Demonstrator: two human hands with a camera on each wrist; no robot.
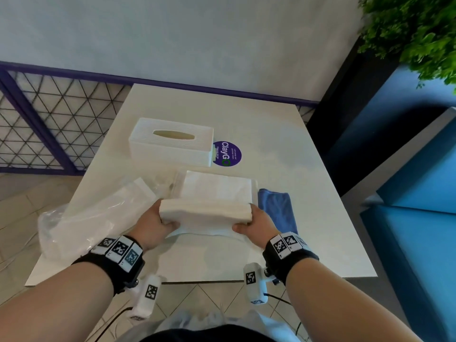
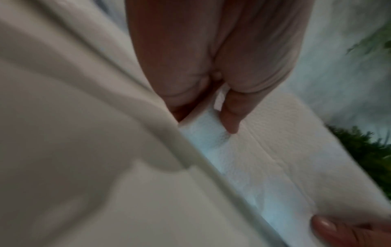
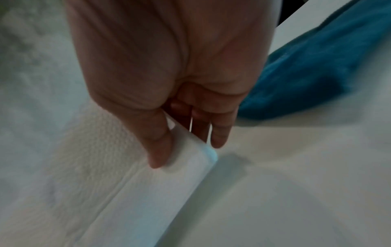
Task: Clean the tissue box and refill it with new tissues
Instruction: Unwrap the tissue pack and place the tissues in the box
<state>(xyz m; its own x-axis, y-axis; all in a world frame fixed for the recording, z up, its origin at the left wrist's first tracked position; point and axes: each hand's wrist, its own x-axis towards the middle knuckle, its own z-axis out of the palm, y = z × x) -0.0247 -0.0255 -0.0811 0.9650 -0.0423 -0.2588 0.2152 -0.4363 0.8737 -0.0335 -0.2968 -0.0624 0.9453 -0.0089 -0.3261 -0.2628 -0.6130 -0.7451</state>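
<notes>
A: What's on the table (image 1: pixel 283 144)?
B: The box (image 1: pixel 171 140) at the back, a tissue stack (image 1: pixel 206 212) lifted nearer.
A: The hands?
B: Left hand (image 1: pixel 154 224) and right hand (image 1: pixel 257 223) each curl round one end, thumbs on top.

You have a round purple sticker (image 1: pixel 228 154) reading "ClayGo" near the middle of the white table (image 1: pixel 308 193). A green plant (image 1: pixel 414 30) hangs beyond the table's far right corner, a blue bench (image 1: pixel 419 218) runs along its right edge, and purple-framed mesh railing (image 1: pixel 49 124) (triangle pattern) stands beyond its left edge.
</notes>
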